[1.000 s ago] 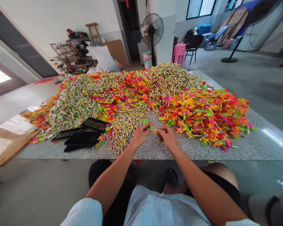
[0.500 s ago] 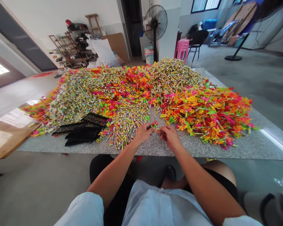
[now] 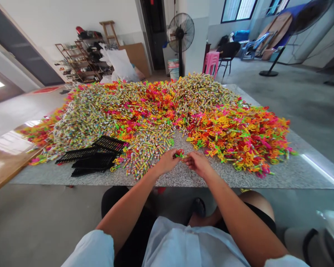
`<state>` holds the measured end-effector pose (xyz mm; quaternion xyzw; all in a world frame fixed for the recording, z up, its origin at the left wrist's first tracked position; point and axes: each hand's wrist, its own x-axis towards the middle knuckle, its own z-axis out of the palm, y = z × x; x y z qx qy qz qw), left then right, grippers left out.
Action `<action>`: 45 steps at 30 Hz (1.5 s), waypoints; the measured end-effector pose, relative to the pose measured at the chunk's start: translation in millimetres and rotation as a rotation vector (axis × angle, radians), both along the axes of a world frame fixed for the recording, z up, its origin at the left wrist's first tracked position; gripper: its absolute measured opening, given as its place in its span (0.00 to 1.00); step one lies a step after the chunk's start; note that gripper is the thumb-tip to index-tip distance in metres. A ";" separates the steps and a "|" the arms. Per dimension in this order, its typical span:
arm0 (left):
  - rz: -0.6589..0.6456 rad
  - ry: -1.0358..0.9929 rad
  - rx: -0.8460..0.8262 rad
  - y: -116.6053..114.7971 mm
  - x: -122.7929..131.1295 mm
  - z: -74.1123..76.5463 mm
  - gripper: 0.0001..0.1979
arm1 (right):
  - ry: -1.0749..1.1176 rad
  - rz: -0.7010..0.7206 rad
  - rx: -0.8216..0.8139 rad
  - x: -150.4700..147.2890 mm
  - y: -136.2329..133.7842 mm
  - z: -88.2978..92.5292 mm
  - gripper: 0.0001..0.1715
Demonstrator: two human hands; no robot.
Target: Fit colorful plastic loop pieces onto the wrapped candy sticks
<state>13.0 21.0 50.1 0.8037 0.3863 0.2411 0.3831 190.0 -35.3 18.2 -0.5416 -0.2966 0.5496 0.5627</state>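
Over the near edge of the table, my left hand (image 3: 167, 161) pinches small plastic ring-topped pieces (image 3: 179, 152), red and green. My right hand (image 3: 198, 163) is closed just to its right, its fingertips on a small yellowish tube-like piece (image 3: 185, 158) that meets or nearly meets the green one; whether they are joined I cannot tell. Left of my hands lies a spread of short patterned tubes (image 3: 144, 152). On the right is a heap of bright ring-topped plastic pieces (image 3: 239, 137) in orange, yellow, pink and green.
Several black slotted trays (image 3: 93, 161) lie stacked askew at the left on the speckled stone table (image 3: 225, 177). Larger heaps of patterned tubes (image 3: 83, 111) cover the back. Beyond stand a fan (image 3: 180, 33) and pink stools (image 3: 210, 62). A wooden surface (image 3: 8, 167) adjoins at left.
The view has tilted and shifted slightly. Both hands stay together over the same spot, still closed on the small pieces; the fingers have moved only a little.
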 end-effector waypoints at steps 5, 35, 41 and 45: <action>-0.025 0.065 0.071 -1.8 1.6 -1.9 0.14 | 0.048 0.174 -0.108 1.8 -3.1 9.1 0.08; 0.279 0.413 0.436 217.3 -7.2 8.5 0.17 | -0.555 -0.121 0.148 84.8 45.2 28.3 0.26; 0.108 0.500 0.523 266.9 42.6 -0.6 0.36 | -1.080 0.033 0.295 26.6 53.8 -78.8 0.18; -0.018 0.591 0.604 279.4 70.3 -14.7 0.40 | -1.204 -0.002 0.242 26.4 67.2 -81.1 0.19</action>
